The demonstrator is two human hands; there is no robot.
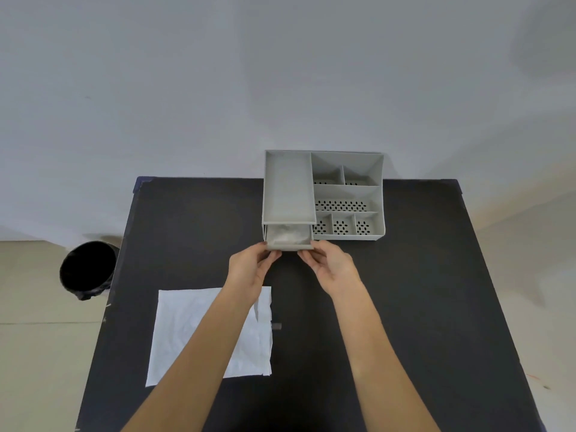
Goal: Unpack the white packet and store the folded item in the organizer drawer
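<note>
Left hand (249, 266) and right hand (330, 266) pinch the grey plastic drawer (288, 244) front at 12 o'clock; a soft white folded item (288, 236) lies inside.

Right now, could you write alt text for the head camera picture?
Two hands, left hand and right hand, hold the front of a partly open drawer in a grey organizer; a white folded item lies inside. A white packet lies flat on the black table.

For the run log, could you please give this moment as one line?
both hands, left hand, right hand, on drawer front | drawer part open | folded item inside | white packet flat on table
</note>
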